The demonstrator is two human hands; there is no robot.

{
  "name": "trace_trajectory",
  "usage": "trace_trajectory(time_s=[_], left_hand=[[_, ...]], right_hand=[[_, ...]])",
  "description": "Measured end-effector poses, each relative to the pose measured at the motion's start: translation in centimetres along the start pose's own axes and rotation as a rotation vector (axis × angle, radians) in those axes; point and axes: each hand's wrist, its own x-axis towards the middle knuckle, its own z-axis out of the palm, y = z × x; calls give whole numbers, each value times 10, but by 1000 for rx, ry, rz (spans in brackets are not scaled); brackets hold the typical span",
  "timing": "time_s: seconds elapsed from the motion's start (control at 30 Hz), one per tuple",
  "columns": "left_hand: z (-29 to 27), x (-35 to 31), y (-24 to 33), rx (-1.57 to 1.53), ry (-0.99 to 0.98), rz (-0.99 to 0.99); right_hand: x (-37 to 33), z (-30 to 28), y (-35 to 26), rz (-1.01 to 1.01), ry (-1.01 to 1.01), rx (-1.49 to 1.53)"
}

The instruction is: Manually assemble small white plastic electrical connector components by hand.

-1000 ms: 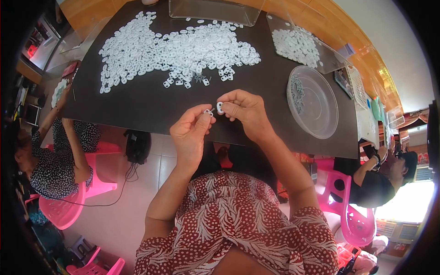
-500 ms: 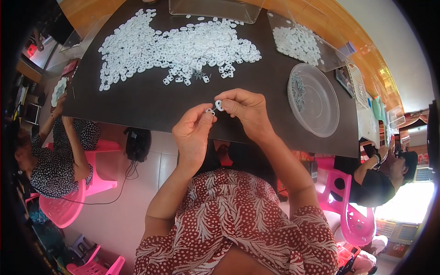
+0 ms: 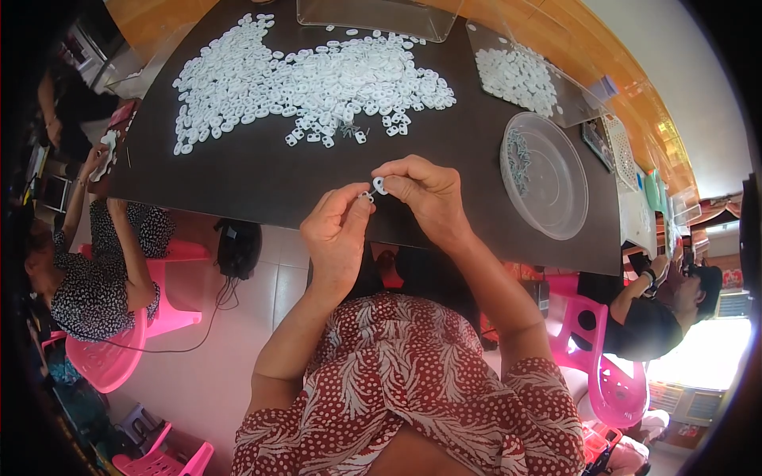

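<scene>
Close together above the near part of the dark table (image 3: 262,178), both hands pinch small white pieces. My left hand (image 3: 333,232) grips a small white plastic piece (image 3: 367,197) with holes between thumb and forefinger. In the fingertips of my right hand (image 3: 429,194) is a white oval plastic piece (image 3: 379,186), tilted toward the other one. A thin dark line spans the gap between them, too small to make out. Beyond the hands spreads a large heap of white plastic pieces (image 3: 317,83), with a few grey screws (image 3: 347,129) at its near edge.
A round clear tray (image 3: 556,226) holding grey screws (image 3: 517,155) lies on the right. Behind it, a clear box (image 3: 567,111) contains more white pieces (image 3: 516,75). Another clear bin (image 3: 373,20) stands at the back. Two people sit on pink chairs (image 3: 178,297) at either side.
My hands keep nearly the same pose, with the two pieces still close together. At the far left, another person in dark clothes has come into view.
</scene>
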Motion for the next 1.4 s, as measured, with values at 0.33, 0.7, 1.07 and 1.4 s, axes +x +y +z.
trace_trajectory(time_s=[0.33,0.7,1.07,1.4], left_hand=[[0,0,-1,-2,-2,-6],[2,0,0,24,-15,-19],[1,1,-5,-86,-52,15],[2,1,-3,-182,-58,-71]], right_hand=[[0,1,1,-34,-3,-47],[-3,6,2,60,32,50],[-5,9,3,22,14,25],[-6,10,4,-28,30,-42]])
